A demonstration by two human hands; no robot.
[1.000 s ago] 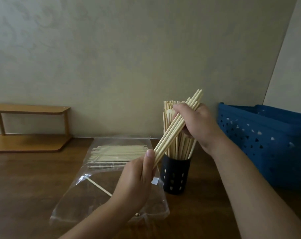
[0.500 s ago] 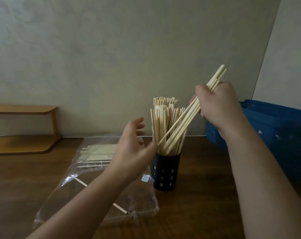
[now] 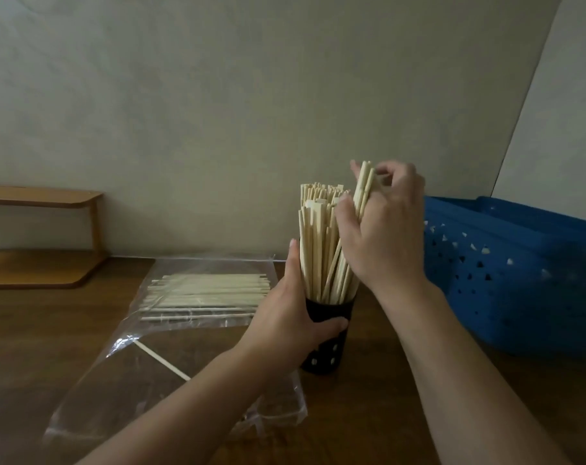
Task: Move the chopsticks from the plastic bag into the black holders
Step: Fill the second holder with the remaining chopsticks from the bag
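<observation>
My right hand point(image 3: 382, 229) has swung its chopstick bundle point(image 3: 363, 187) upright into the black holder point(image 3: 328, 330); left hand point(image 3: 286, 317), free a moment ago, now grips the holder, steadying it.

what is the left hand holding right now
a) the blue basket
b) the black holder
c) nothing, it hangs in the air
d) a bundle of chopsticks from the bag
b: the left hand is wrapped round the black holder, thumb across its front, while the right hand grips the bundle of chopsticks going into it.
</observation>
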